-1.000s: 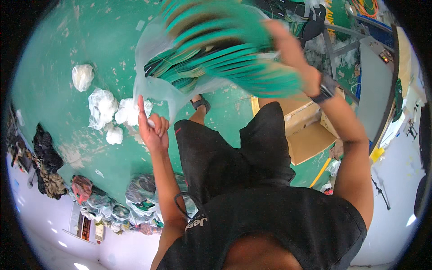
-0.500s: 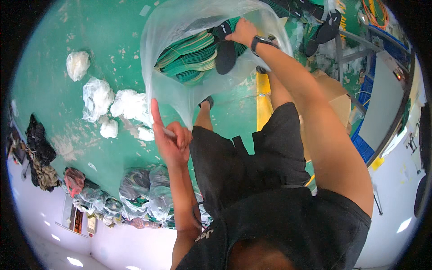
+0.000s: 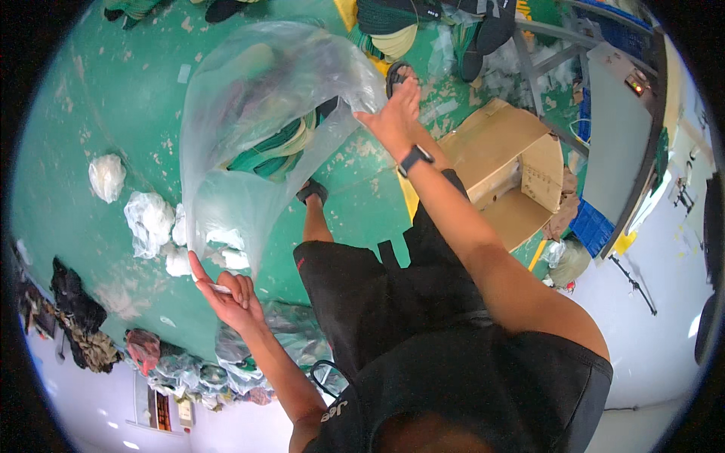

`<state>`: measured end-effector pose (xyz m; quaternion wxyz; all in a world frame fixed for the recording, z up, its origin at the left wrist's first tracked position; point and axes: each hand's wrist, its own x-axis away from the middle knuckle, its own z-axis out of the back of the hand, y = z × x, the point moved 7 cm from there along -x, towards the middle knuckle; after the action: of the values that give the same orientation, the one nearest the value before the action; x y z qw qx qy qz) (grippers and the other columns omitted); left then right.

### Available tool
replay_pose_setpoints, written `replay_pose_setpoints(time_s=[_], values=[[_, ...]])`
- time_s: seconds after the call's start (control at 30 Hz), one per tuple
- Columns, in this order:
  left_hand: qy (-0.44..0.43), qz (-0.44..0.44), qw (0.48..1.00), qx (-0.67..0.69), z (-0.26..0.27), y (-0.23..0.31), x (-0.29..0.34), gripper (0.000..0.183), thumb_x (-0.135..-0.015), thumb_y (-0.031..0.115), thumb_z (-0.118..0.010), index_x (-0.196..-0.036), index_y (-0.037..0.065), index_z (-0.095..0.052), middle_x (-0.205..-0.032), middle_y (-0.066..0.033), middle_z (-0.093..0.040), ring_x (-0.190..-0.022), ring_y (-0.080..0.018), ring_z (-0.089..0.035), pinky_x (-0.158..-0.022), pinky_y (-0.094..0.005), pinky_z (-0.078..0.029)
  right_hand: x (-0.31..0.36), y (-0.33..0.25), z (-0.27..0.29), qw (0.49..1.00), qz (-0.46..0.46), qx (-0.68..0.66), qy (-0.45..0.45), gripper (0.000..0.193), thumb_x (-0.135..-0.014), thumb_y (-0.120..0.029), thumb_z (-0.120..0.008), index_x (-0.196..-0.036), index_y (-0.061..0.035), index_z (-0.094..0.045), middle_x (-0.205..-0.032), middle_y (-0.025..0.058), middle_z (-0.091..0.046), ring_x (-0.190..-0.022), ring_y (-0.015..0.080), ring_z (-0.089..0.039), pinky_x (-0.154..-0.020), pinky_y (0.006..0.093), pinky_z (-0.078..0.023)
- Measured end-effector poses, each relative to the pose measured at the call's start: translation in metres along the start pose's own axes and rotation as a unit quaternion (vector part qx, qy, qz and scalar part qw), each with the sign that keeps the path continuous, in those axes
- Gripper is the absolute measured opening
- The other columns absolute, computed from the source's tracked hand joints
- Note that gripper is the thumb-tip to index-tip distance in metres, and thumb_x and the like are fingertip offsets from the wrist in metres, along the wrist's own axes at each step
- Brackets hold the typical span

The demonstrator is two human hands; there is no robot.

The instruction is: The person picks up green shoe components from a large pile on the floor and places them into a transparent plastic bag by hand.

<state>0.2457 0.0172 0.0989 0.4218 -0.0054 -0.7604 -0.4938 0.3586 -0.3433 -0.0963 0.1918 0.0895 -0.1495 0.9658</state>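
A large clear plastic bag hangs spread between my two hands. Inside it lies a bundle of green and cream insoles, partly veiled by the film. My left hand, at the bag's lower left edge, has its index finger stretched along the film. Its other fingers are curled closed around a gathered bit of the bag. My right hand is at the bag's right rim, thumb toward the opening, closed on the film; its far fingers are partly hidden by the angle.
More bundled insoles lie at the far edge. An open cardboard box sits to the right, near a metal-framed table. Crumpled white bags lie on the green floor at left. Filled bags line the near wall.
My right hand has come off the insoles inside the bag and moved to its right rim. The bag now covers more of the bundle. Both hands sit farther left in view.
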Motion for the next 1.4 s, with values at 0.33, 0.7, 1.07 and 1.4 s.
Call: replay_pose_setpoints(time_s=[0.33, 0.7, 1.07, 1.4], values=[[-0.019, 0.053, 0.991, -0.123, 0.037, -0.011, 0.003, 0.029, -0.097, 0.030, -0.044, -0.099, 0.002, -0.053, -0.048, 0.0048, -0.029, -0.037, -0.0050, -0.022, -0.038, -0.0209, -0.019, 0.016, -0.002, 0.017, 0.636, -0.222, -0.624, -0.395, 0.033, -0.088, -0.035, -0.058, -0.079, -0.0039, -0.057, -0.054, -0.0012, -0.047, -0.049, 0.0117, -0.048, -0.049, 0.0270, -0.039], [0.087, 0.135, 0.957, -0.243, 0.102, 0.005, 0.005, 0.025, -0.095, 0.022, -0.049, -0.091, -0.001, -0.060, -0.054, 0.0034, -0.038, -0.045, -0.0062, -0.034, -0.043, -0.0209, -0.027, -0.079, 0.057, 0.101, 0.810, -0.123, -0.437, -0.372, 0.035, -0.093, -0.034, -0.050, -0.077, -0.0048, -0.061, -0.050, -0.0045, -0.039, -0.042, 0.0061, -0.034, -0.040, 0.0233, -0.029], [-0.120, -0.175, 0.870, -0.445, -0.250, -0.030, -0.133, 0.037, -0.090, 0.004, -0.049, -0.127, -0.001, -0.049, -0.120, -0.0149, -0.057, -0.112, -0.0219, -0.053, -0.095, -0.0315, -0.040, -0.091, 0.132, 0.000, 0.824, -0.120, -0.532, -0.155, 0.027, -0.089, -0.025, -0.060, -0.096, 0.0015, -0.058, -0.076, 0.0017, -0.058, -0.071, 0.0072, -0.051, -0.063, 0.0244, -0.043], [-0.346, -0.317, 0.674, -0.571, -0.469, -0.345, -0.422, 0.055, -0.082, 0.038, -0.063, -0.123, 0.003, -0.053, -0.118, -0.0201, -0.058, -0.110, -0.0311, -0.056, -0.092, -0.0358, -0.044, -0.246, 0.223, -0.215, 0.862, -0.287, -0.412, -0.070, 0.097, -0.075, -0.060, -0.064, -0.125, 0.0179, -0.033, -0.124, 0.0263, -0.046, -0.113, 0.0313, -0.047, -0.097, 0.0367, -0.037]])
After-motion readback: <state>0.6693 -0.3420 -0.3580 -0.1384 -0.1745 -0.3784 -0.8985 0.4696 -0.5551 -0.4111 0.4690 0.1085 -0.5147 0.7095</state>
